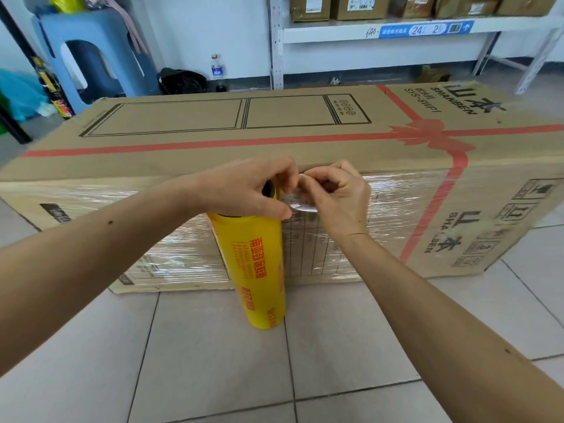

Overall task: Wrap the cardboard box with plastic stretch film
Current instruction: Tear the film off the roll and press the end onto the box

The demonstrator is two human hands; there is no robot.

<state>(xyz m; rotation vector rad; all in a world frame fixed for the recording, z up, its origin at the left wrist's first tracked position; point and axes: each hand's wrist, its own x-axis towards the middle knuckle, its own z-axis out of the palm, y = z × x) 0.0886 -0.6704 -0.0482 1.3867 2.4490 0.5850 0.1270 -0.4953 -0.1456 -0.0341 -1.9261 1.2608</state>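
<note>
- We see one long brown cardboard box [274, 138] across the frame's middle, printed with a red ribbon, its front glossy with wrinkled clear film [396, 206].
- One yellow cylindrical film roll [256, 270] stands upright at centre on pale floor tiles [213, 361].
- Our left hand [244, 187] grips the roll's top.
- Our right hand [335, 193] pinches the film.

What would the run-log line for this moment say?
box: front filmed | roll: upright, left hand holding its top | right hand: pinching film
</note>
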